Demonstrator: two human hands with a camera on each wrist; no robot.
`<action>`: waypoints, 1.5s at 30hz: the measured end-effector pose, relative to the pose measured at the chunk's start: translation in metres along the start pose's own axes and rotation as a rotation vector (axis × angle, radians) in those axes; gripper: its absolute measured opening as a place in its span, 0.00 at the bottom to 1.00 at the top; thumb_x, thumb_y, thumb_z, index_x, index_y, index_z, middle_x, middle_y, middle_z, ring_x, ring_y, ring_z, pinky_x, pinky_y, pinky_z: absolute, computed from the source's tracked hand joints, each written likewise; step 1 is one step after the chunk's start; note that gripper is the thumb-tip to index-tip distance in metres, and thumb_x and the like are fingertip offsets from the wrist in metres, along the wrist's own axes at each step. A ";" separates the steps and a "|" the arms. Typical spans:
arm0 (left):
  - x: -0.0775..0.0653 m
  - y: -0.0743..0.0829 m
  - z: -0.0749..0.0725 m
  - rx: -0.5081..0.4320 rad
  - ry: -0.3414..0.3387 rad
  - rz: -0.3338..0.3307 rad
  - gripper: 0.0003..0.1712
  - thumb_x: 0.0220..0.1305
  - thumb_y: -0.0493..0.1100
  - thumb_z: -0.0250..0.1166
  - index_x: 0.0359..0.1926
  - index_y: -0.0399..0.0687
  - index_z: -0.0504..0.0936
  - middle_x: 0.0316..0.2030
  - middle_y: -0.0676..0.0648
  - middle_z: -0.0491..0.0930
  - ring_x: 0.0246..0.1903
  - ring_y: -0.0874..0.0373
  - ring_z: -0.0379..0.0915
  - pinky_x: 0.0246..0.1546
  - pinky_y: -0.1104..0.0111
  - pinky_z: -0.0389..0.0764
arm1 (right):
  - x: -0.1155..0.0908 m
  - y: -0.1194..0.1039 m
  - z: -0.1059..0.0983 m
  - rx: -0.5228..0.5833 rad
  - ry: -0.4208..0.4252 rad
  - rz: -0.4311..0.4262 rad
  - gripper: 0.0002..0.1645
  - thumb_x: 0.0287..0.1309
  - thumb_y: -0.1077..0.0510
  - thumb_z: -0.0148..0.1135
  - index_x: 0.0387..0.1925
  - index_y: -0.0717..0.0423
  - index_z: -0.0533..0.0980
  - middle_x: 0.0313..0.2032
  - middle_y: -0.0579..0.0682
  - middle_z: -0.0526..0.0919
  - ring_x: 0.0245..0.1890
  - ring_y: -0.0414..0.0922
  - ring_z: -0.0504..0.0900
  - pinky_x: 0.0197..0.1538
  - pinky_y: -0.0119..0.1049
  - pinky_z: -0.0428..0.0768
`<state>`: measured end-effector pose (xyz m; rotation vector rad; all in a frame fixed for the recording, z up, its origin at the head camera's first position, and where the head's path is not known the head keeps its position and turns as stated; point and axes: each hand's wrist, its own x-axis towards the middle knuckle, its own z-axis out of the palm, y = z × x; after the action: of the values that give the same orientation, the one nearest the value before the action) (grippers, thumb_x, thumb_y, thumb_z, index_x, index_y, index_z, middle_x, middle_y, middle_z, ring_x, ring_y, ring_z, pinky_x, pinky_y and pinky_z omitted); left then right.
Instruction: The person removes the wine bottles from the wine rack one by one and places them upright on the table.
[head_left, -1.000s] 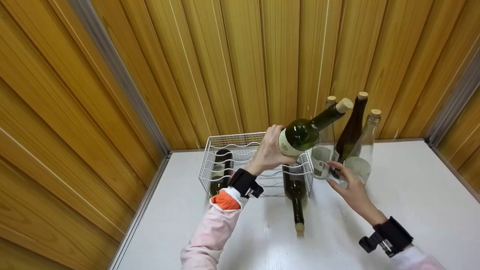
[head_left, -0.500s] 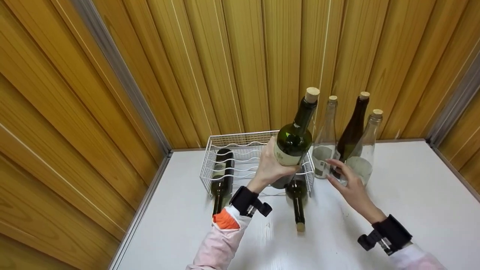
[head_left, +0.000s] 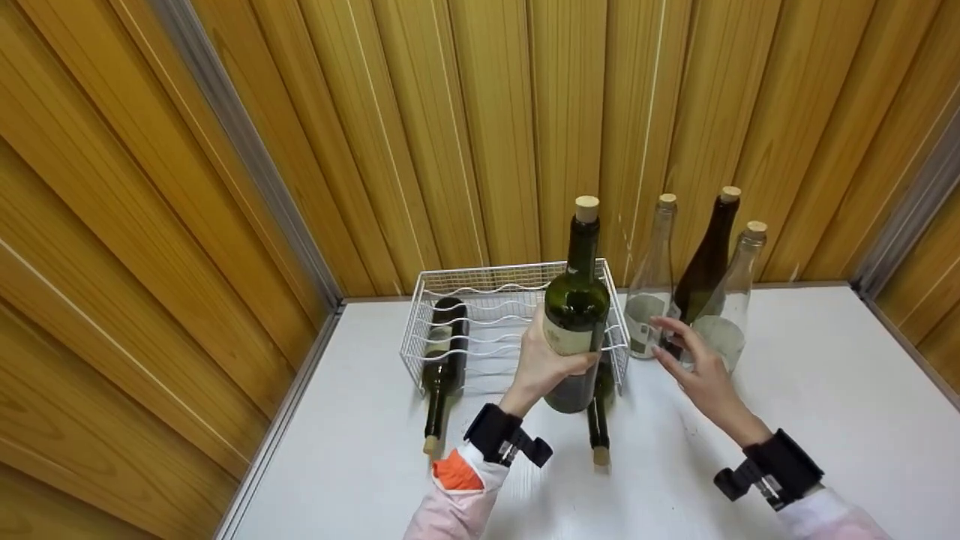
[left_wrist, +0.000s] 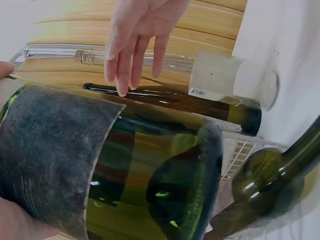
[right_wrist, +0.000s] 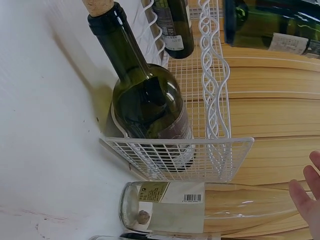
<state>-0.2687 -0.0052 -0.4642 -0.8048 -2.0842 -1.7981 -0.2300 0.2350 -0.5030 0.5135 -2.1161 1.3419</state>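
Note:
My left hand [head_left: 538, 367] grips a green corked wine bottle [head_left: 576, 300] round its pale label. The bottle stands nearly upright in the air over the front right of a white wire wine rack [head_left: 495, 322]. Two corked green bottles lie in that rack, necks toward me: a left bottle [head_left: 444, 360] and a right bottle [head_left: 598, 424], the latter partly hidden behind the held one. Beside the standing bottles, my right hand [head_left: 705, 379] hovers with fingers loosely bent and nothing in it. The left wrist view shows the held bottle's dark label [left_wrist: 50, 155] and base.
Right of the rack stand a clear bottle [head_left: 649, 292], a dark brown bottle [head_left: 709, 247] and another clear bottle [head_left: 739, 285], all corked. Wooden panelling [head_left: 487, 150] rises behind the white table [head_left: 337, 457].
The held bottle has swung from a rightward tilt to nearly upright and come lower and toward me with my left hand. My right hand has hardly moved.

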 end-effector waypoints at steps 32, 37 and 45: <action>-0.038 -0.013 0.016 -0.006 0.046 -0.214 0.42 0.38 0.40 0.79 0.58 0.41 0.73 0.39 0.52 0.81 0.39 0.64 0.75 0.46 0.66 0.77 | 0.030 -0.032 0.011 0.174 -0.051 0.058 0.24 0.69 0.74 0.52 0.65 0.72 0.69 0.61 0.64 0.75 0.60 0.28 0.74 0.60 0.21 0.72; -0.041 -0.015 0.015 0.010 0.015 -0.224 0.43 0.38 0.40 0.79 0.59 0.41 0.72 0.40 0.52 0.80 0.40 0.64 0.75 0.47 0.66 0.76 | 0.043 -0.045 0.018 0.254 -0.070 0.070 0.24 0.71 0.71 0.51 0.66 0.71 0.68 0.61 0.53 0.77 0.60 0.31 0.75 0.61 0.22 0.72; -0.045 -0.014 0.018 0.011 -0.016 -0.260 0.44 0.37 0.41 0.79 0.60 0.42 0.72 0.41 0.54 0.79 0.40 0.64 0.74 0.46 0.66 0.76 | 0.057 -0.059 0.027 0.310 -0.083 0.077 0.24 0.72 0.70 0.49 0.67 0.75 0.65 0.61 0.66 0.75 0.59 0.31 0.75 0.62 0.23 0.71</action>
<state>-0.2380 0.0009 -0.5036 -0.5676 -2.2967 -1.9103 -0.2455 0.1850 -0.4348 0.6269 -2.0198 1.7339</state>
